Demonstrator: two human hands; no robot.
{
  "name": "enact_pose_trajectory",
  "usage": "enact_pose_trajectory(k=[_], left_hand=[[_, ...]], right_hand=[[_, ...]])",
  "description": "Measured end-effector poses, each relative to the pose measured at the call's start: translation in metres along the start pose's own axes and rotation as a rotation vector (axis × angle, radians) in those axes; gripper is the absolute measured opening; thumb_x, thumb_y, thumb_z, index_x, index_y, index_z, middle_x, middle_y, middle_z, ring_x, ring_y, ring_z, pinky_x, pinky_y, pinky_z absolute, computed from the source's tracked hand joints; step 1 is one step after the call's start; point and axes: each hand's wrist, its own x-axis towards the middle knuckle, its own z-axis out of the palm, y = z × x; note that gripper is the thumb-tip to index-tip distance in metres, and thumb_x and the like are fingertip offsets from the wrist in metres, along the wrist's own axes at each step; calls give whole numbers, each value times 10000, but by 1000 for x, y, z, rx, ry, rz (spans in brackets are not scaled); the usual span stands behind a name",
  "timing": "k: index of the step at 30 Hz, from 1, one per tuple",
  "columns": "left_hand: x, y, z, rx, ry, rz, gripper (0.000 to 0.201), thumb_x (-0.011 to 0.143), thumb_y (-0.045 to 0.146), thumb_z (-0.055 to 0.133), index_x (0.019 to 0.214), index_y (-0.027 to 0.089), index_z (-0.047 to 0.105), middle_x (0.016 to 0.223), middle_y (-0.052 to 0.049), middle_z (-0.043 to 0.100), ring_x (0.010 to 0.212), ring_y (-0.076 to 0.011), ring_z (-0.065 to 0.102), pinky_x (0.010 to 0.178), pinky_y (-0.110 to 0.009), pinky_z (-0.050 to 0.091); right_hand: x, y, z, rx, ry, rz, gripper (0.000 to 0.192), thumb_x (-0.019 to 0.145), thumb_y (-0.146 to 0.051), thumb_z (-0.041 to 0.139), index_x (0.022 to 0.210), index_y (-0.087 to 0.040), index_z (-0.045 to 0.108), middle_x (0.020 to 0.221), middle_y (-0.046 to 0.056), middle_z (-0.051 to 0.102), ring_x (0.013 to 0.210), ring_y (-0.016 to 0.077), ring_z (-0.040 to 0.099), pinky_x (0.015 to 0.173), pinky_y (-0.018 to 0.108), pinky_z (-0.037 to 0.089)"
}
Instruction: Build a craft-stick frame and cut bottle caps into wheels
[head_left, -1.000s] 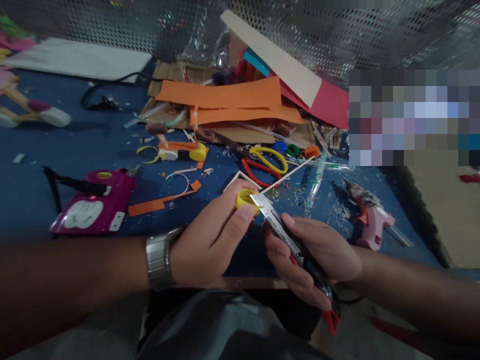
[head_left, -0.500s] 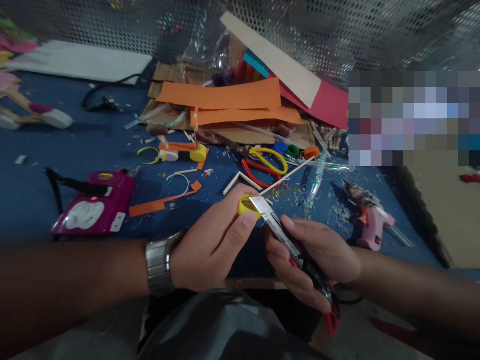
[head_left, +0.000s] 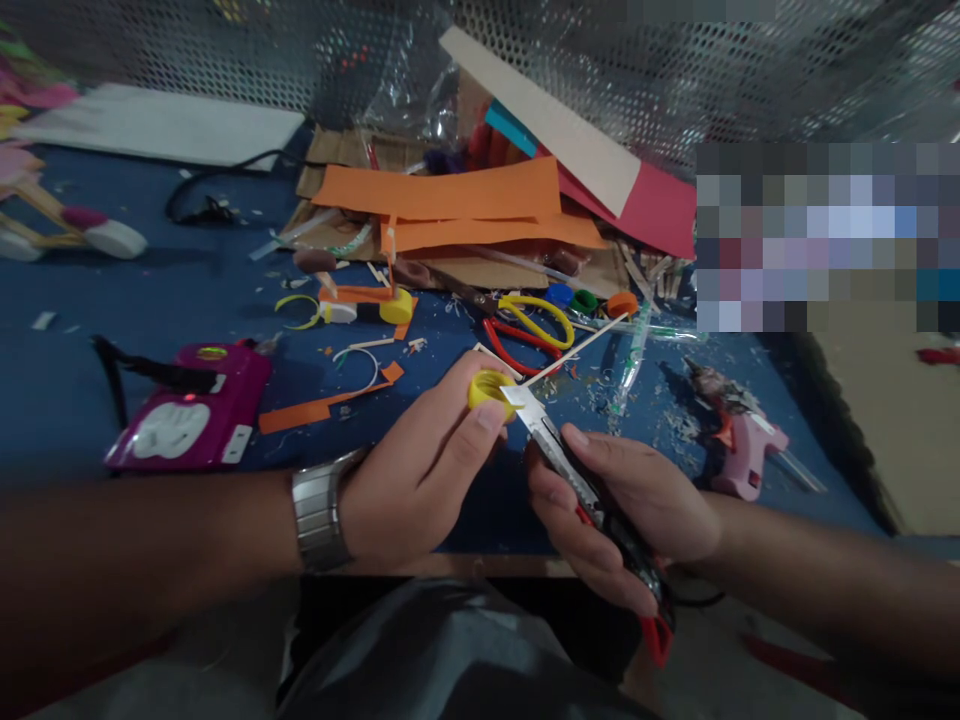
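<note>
My left hand (head_left: 420,470) is pinching a small yellow bottle cap (head_left: 489,389) between thumb and fingers, open side up, held above the near edge of the blue table (head_left: 112,290). My right hand (head_left: 630,510) is wrapped tight around a utility knife (head_left: 592,510), index finger laid along its top, red butt end poking out below my palm. The bare blade tip is touching the cap's rim on its right side, just beside my left thumb. So both grips are closed: left on the cap, right on the knife. There's a metal watch (head_left: 319,510) on my left wrist. Beyond the cap, scissors (head_left: 529,325) with yellow and red handles lie flat on the table, thin wooden sticks (head_left: 577,350) crossing just in front of them. Behind the scissors sit three more caps in a row, blue, green and orange (head_left: 622,302). Further left, another yellow cap (head_left: 396,305) rests next to a white one, with orange paper strips (head_left: 315,408) and curled plastic rings scattered near them. At the back, a heap of orange card sheets (head_left: 450,195) sits on brown cardboard, with a red sheet and a pale board leaning over it. Off to my right lies a pink glue gun (head_left: 739,440) among shavings. To my left, a magenta power strip (head_left: 191,415) with a black cord.
</note>
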Motion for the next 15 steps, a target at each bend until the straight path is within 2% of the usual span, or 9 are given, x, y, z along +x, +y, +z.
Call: enact_pose_trajectory(k=[4,10,15], left_hand=[[0,0,-1,83,-58,69,264,1219,342,335,1311,198,537,1087,-43,662,957,-184,620,891,-342,486],[0,-1,-1,20,11,0,283,1226,351,320,1295,220,561,954,-1,612,837,-167,590,812,-325,490],[-1,1,-1,111,-54,62,230,1207,312,365,1308,203,540,1017,-19,645,904,-173,606,859,-330,490]], right_hand=[[0,0,-1,-25,-11,14,500,1185,-551,304,943,-202,568,583,-45,602,298,109,502,322,177,414],[1,-2,1,-29,12,13,509,1161,-609,361,921,-207,562,576,-46,599,299,111,498,309,175,402],[1,-3,1,-23,4,35,480,1150,-586,434,928,-193,597,581,-37,624,302,112,517,315,173,407]])
